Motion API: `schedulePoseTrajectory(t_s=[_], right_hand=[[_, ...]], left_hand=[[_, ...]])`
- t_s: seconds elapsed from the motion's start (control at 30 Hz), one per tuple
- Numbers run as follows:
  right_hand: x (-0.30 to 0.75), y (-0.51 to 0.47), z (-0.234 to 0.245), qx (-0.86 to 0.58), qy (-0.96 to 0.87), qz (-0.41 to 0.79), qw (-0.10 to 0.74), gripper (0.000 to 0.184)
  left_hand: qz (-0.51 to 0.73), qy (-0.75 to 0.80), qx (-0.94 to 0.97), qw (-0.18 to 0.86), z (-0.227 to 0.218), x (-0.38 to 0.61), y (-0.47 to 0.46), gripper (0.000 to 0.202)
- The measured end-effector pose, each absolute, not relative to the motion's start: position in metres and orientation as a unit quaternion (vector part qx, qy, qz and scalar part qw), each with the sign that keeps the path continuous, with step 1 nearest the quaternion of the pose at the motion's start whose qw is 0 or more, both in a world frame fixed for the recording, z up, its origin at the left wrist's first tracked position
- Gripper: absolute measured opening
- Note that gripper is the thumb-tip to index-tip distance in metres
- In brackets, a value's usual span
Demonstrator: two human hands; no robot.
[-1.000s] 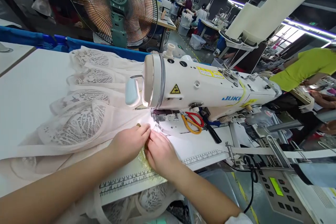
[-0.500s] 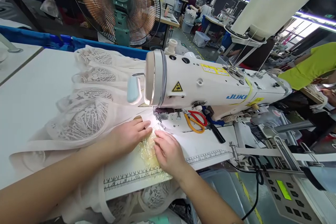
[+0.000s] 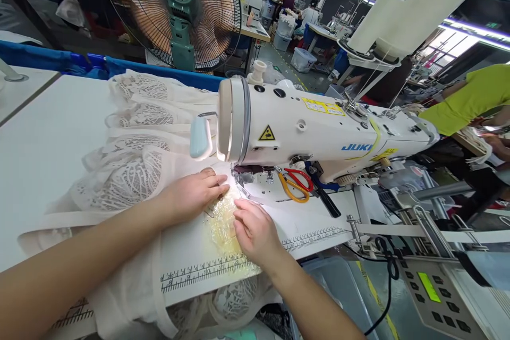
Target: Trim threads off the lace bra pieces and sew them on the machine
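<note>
My left hand [image 3: 193, 196] lies palm down left of the needle area, its fingers stretched toward the presser foot over white fabric. My right hand [image 3: 257, 228] is closed just in front of the needle, thumb and fingertips pressed together; what they pinch is too small to make out. Between the hands, a crinkled, yellowish clear film [image 3: 223, 228] covers part of the machine bed. A white lace bra [image 3: 135, 180] lies left of my left hand, its white bands running under my left forearm. The sewing machine head [image 3: 274, 122] stands just beyond both hands.
Red and orange-handled scissors [image 3: 297, 185] lie on the bed right of the needle, beside a black-handled tool [image 3: 329, 204]. A printed ruler [image 3: 199, 273] runs along the front edge. A large fan [image 3: 179, 10] stands behind. A control panel [image 3: 434, 292] is at right.
My left hand has shifted slightly left and up, showing more of the yellowish film. My right hand has hardly moved. The whole view has shifted a little.
</note>
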State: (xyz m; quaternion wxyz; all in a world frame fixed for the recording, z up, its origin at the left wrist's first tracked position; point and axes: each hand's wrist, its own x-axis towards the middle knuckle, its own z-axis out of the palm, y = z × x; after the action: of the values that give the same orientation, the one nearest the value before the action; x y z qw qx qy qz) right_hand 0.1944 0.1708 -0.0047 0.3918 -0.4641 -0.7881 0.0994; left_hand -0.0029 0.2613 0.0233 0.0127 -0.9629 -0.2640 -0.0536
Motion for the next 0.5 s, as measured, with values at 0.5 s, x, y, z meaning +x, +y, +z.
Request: schedulePoseTrajectory(t_s=[0.5], right_hand=[[0.180, 0.161, 0.007, -0.420, -0.808, 0.081, 0.405, 0.020]], left_hand=[[-0.025, -0.325, -0.942, 0.079, 0.024, -0.002, 0.284, 0.032]])
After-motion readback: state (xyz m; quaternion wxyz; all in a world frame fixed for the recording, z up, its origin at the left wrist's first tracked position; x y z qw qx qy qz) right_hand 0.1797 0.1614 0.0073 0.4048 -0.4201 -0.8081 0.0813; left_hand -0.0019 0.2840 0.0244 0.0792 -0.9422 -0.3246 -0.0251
